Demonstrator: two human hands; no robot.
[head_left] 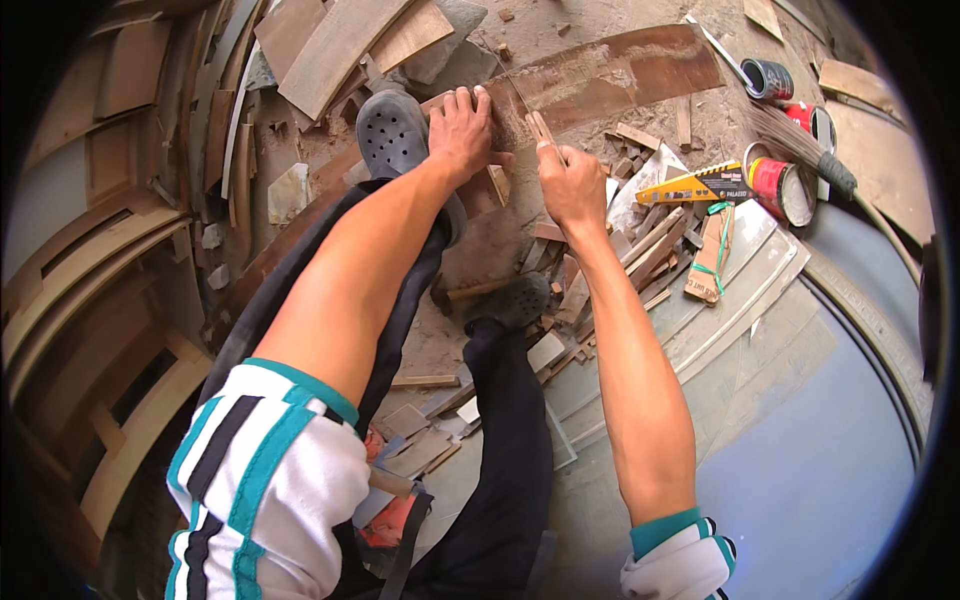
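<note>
My left hand [462, 132] presses on a brown wooden board [625, 85]. Its fingers reach the far edge and its thumb points right along the near side. Beside it, my left foot in a grey clog [392, 135] rests on the wood. My right hand [573, 185] is closed round the wooden handle [540, 128] of a handsaw. The saw's thin blade [513, 80] is seen nearly edge-on across the board, just right of my left hand. How deep the blade sits in the wood is hard to make out.
Wood offcuts [650, 250] lie right of my feet, with a yellow-and-black saw sleeve [695, 185]. Paint cans [780, 190] and a brush broom [800, 145] stand beyond. Glass-like sheets [750, 370] spread at lower right. Wooden frames [120, 280] lean at left; loose planks [335, 50] lie far left.
</note>
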